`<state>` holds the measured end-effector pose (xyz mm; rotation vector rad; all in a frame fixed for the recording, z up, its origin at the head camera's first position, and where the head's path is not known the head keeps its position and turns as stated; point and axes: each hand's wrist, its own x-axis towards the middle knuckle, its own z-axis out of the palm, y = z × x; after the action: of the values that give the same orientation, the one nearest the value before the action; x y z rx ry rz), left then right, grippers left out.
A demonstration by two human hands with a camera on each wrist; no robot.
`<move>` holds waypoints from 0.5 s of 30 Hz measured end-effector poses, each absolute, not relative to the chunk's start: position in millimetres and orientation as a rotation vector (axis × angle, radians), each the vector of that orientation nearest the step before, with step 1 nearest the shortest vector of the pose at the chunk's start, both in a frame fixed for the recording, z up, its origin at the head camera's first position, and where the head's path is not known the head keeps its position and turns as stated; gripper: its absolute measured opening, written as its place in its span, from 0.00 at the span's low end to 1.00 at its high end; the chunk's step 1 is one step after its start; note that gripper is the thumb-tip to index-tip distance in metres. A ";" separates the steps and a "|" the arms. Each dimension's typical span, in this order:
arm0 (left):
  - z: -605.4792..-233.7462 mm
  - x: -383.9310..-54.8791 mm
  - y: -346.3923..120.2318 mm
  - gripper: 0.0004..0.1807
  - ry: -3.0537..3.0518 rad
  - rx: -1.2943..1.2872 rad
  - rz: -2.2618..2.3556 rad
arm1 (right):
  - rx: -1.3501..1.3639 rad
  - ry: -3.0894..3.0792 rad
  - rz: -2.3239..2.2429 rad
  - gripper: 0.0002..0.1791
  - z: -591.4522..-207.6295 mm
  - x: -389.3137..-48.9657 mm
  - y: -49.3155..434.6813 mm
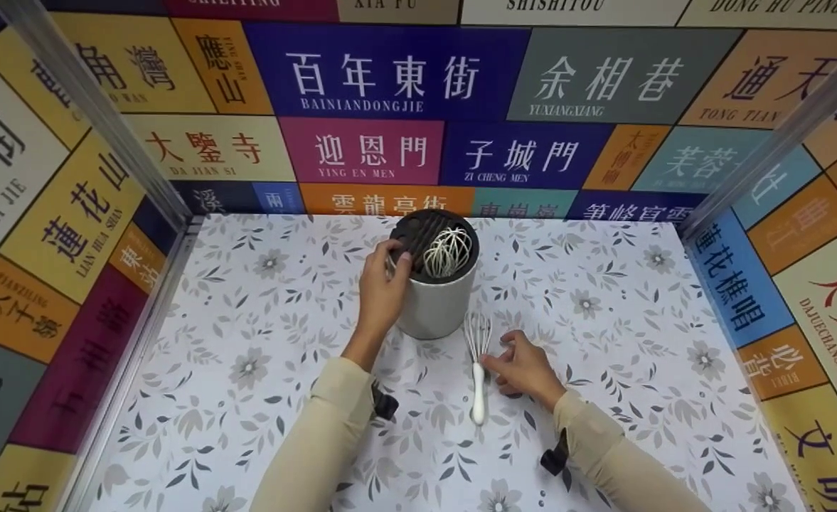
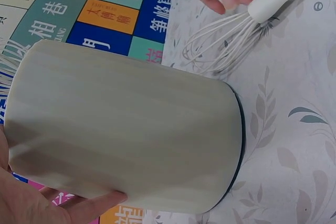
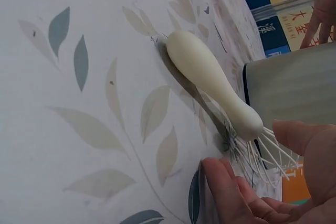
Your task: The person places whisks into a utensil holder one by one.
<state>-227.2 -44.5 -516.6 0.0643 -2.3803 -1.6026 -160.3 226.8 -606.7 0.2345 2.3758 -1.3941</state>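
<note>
A pale grey cylindrical utensil holder (image 1: 434,309) with a dark slotted top stands upright on the table. White whisk wires (image 1: 448,252) stick up from its right part. My left hand (image 1: 384,284) grips the holder's left side near the rim, thumb at the top edge; in the left wrist view its fingers (image 2: 100,203) lie along the wall. Just in front of the holder lies a small whisk (image 1: 478,387) with a white handle, wires towards the holder. My right hand (image 1: 525,366) is beside it, thumb and fingers apart near where wires meet handle, holding nothing.
A white tablecloth (image 1: 247,427) with grey leaves and flowers covers the table. Behind it and at both sides stand panels (image 1: 382,71) with coloured blocks of lettering. Clear corner strips (image 1: 141,355) edge the table at left and right.
</note>
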 end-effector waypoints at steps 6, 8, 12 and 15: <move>-517.3 -228.0 -44.6 0.15 -2.371 0.063 -1.602 | 0.221 2.382 -1.376 0.32 -609.7 -155.2 215.3; -517.4 -228.2 -44.5 0.15 -2.370 0.066 -1.597 | 0.215 2.374 -1.383 0.30 -610.1 -154.0 211.8; -517.7 -228.5 -44.4 0.15 -2.366 0.075 -1.593 | 0.209 2.373 -1.394 0.26 -610.4 -153.2 207.4; -517.8 -228.3 -44.3 0.15 -2.363 0.079 -1.595 | 0.213 2.370 -1.386 0.22 -610.3 -153.4 206.2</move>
<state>-228.3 -44.3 -517.8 0.0787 -2.3631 -1.5954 -153.4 206.2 -610.3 0.2135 2.3700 -1.3858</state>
